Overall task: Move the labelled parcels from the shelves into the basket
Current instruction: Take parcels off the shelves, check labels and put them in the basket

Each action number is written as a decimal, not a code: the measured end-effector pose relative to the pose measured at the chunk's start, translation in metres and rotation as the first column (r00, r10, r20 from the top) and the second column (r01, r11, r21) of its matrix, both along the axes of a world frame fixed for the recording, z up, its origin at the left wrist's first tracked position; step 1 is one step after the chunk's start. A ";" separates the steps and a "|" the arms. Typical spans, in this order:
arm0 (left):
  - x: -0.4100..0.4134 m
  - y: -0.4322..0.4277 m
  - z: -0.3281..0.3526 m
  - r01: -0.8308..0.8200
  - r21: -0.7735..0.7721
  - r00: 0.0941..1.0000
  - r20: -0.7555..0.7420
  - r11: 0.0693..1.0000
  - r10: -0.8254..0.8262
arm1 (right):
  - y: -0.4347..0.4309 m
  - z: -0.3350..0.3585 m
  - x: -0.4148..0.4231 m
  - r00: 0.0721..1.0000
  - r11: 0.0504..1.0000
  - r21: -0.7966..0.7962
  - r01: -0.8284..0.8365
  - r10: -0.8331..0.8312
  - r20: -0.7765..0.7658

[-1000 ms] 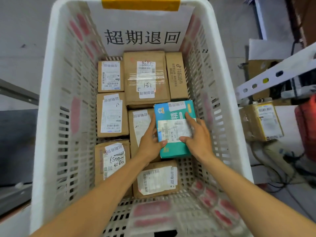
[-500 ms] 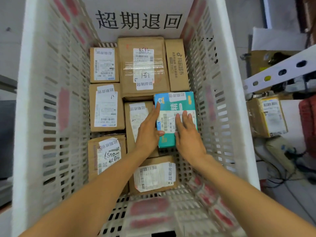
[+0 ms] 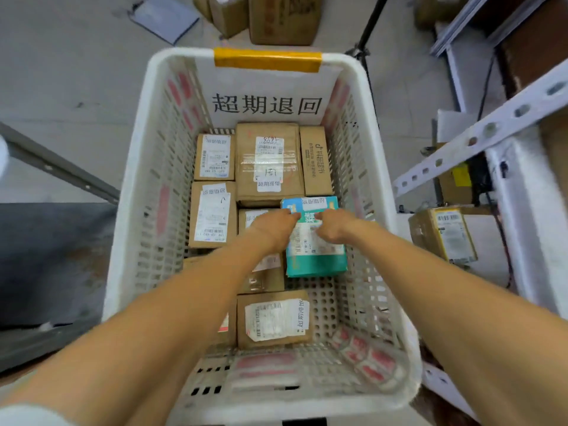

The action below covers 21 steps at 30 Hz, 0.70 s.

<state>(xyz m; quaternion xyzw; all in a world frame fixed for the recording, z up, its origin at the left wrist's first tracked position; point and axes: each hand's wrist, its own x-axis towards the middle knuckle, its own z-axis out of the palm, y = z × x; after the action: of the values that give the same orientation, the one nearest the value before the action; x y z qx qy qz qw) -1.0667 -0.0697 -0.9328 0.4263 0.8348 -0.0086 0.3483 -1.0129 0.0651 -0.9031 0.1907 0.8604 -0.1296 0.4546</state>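
1. The teal parcel (image 3: 316,262) is seen lying label up inside the white basket (image 3: 132,210), near its right wall and about midway along.
2. The left hand (image 3: 272,230) is laid at the parcel's left edge, its fingers stretched out and touching it; nothing is gripped.
3. The right hand (image 3: 336,230) is rested on the parcel's label with bent fingers; through the blur it cannot be told whether anything is gripped.
4. Brown parcels (image 3: 267,161) are packed along the far and left walls.

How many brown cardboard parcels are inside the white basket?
7. Far row: left parcel, big middle parcel, narrow right parcel. Then mid-left parcel, centre parcel under the left hand, near parcel, and a near-left parcel mostly behind the forearm. Others may be hidden.
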 end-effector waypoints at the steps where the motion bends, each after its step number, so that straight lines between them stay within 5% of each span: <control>1: -0.002 -0.001 0.017 -0.024 -0.002 1.000 -0.018 1.000 0.024 | -0.002 0.015 -0.001 0.999 1.000 -0.007 -0.002 0.002 -0.050; 10: -0.005 -0.055 0.199 -0.249 0.072 0.951 -0.170 0.966 0.258 | -0.030 0.187 -0.012 0.929 0.965 0.025 -0.263 0.260 -0.264; 21: 0.058 -0.219 0.397 -0.629 0.179 0.662 -0.386 0.757 0.642 | -0.177 0.404 -0.019 0.571 0.698 0.151 -0.700 0.674 -0.468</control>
<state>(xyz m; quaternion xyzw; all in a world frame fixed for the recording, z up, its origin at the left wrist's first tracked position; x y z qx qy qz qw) -1.0091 -0.2886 -0.5353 0.1009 0.9854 0.0333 0.1327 -1.0318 -0.1121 -0.4993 -0.2092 0.9479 -0.0087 0.2402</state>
